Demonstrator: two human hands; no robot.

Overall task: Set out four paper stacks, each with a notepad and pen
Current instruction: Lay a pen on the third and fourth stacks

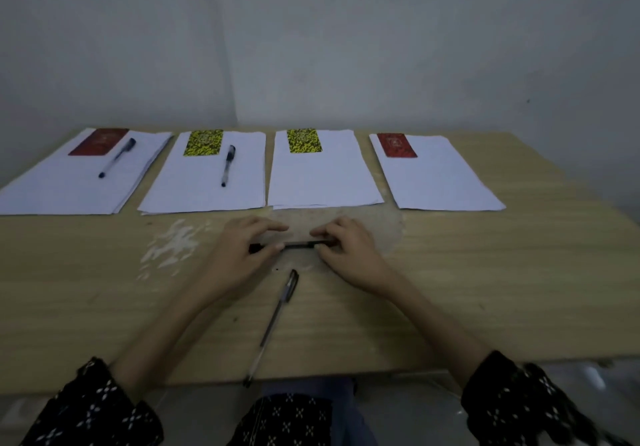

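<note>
Black pen [298, 245] lies crosswise on wooden table [485, 272], just in front of the middle stacks, held at both ends: left hand [242, 248] pinches one end btwn thumb & fingers, right hand [343, 248] curls round the other. 2nd pen [273, 321] lies loose nearer the table's front edge, tip overhanging.

Four paper stacks in a row at the back. Far-left stack [79, 182]: red notepad [98, 141] + pen [117, 163]. 2nd stack [207, 182]: yellow-black notepad [203, 142] + pen [228, 165]. 3rd stack [322, 179]: yellow-black notepad [304, 140] only. Far-right stack [440, 182]: red notepad [396, 145] only.
</note>
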